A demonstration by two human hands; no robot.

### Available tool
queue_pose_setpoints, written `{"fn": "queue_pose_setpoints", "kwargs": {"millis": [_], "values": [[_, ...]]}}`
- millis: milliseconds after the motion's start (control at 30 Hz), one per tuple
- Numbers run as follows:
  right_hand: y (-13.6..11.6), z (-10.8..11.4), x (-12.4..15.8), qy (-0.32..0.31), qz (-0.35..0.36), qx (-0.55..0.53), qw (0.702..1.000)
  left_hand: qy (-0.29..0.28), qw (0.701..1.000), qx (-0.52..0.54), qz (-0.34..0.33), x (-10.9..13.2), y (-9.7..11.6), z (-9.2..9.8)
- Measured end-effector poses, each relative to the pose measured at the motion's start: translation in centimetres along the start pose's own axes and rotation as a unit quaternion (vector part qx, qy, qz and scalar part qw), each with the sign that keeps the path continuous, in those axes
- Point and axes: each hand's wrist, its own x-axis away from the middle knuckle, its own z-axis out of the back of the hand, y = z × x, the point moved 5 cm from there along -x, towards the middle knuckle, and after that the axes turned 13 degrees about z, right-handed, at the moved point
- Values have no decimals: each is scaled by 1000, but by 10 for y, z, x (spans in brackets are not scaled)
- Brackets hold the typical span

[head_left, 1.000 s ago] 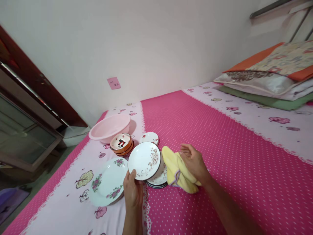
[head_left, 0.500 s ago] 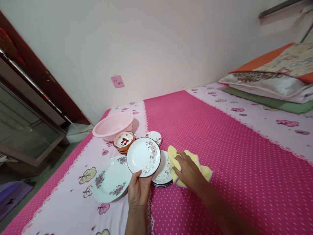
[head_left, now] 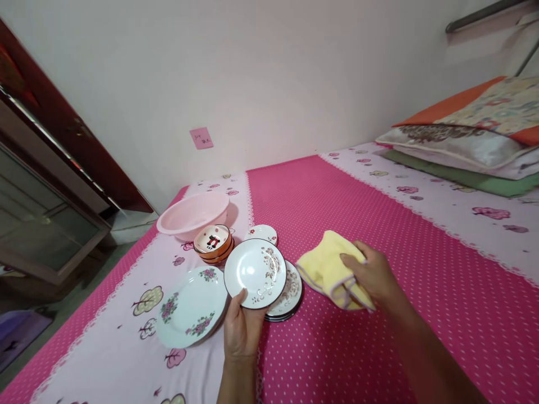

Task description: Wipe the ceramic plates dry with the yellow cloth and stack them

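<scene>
Just on the near left side of the stack [head_left: 292, 293] of dark-rimmed plates on the bed [head_left: 345, 365], the left hand [head_left: 244, 331] pinches a plate [head_left: 253, 275] by its near rim, thumb on the upper face and fingers underneath. The plate is tilted, its flowered face up, and covers part of the stack from view. Left of the stack, the platter [head_left: 187, 308] with purple flowers lies flat. Right of the stack, the right hand [head_left: 377, 275] is closed on the bunched yellow cloth [head_left: 330, 266], clear of the plate. Just beyond the stack sits a saucer [head_left: 266, 232] with red flowers; beyond it to the left are nested bowls [head_left: 213, 245], then the pink basin [head_left: 193, 216]. Far to the right of the stack lie piled pillows [head_left: 455, 140]. Well beyond the stack, a pink note [head_left: 201, 138] is on the wall [head_left: 295, 78].
</scene>
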Motion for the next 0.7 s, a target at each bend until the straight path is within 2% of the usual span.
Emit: {"fn": "queue_pose_setpoints", "kwargs": {"millis": [167, 300, 367, 467, 533, 633, 700], "values": [[-8, 3, -1, -14, 5, 6, 1000, 35, 999, 4, 13, 2, -9, -1], [-11, 4, -2, -7, 38, -2, 999, 52, 998, 18, 32, 4, -13, -4], [-7, 4, -2, -25, 7, -31, 999, 55, 998, 22, 37, 5, -14, -5], [4, -1, 1, -56, -64, -146, 986, 55, 997, 23, 38, 6, -14, -6], [8, -1, 2, -46, -87, -187, 977, 56, 997, 30, 42, 6, -14, -7], [13, 1, 3, -21, -122, -174, 977, 67, 996, 35, 49, 7, -15, -9], [12, 11, -1, 7, -106, -96, 990, 76, 995, 33, 49, 8, -15, -10]]}}
